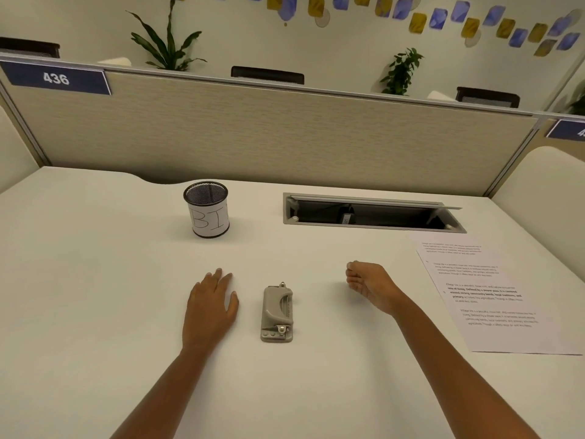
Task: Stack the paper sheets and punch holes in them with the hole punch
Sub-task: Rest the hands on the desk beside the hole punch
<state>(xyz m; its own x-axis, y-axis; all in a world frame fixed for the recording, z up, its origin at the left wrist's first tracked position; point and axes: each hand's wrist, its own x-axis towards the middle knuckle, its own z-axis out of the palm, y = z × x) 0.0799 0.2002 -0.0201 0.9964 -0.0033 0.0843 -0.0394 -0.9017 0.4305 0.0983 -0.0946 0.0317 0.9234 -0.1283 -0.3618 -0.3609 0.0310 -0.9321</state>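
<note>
A grey hole punch (277,313) lies on the white desk (95,280), between my two hands. My left hand (211,304) rests flat on the desk just left of it, fingers apart, holding nothing. My right hand (368,285) hovers to the right of the punch with its fingers curled in loosely and nothing in them. Printed paper sheets (493,299) lie flat at the right side of the desk, beyond my right hand; how many sheets there are I cannot make out.
A black mesh pen cup (209,209) with a paper label stands at the back left of the punch. An open cable hatch (370,213) is sunk into the desk at the back right. A fabric partition (269,134) closes the desk's far edge.
</note>
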